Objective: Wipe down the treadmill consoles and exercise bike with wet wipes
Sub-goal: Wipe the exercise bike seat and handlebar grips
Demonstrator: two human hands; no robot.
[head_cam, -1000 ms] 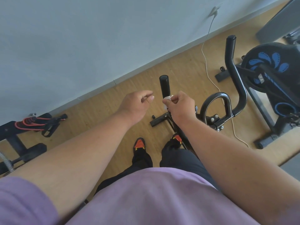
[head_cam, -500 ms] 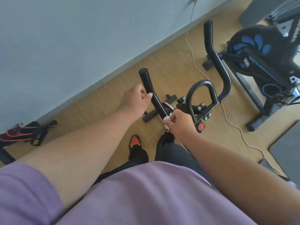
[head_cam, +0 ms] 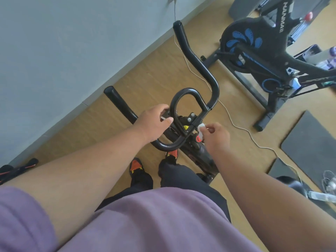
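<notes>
Hands (head_cam: 156, 122) moved inward; white wipe (head_cam: 201, 129) looks crumpled.

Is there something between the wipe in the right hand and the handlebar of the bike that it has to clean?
Nothing visible. The right hand pinches the wipe right at the handlebar, near its joint with the inner loop. The left hand is further left on the loop, out of the way.
</notes>
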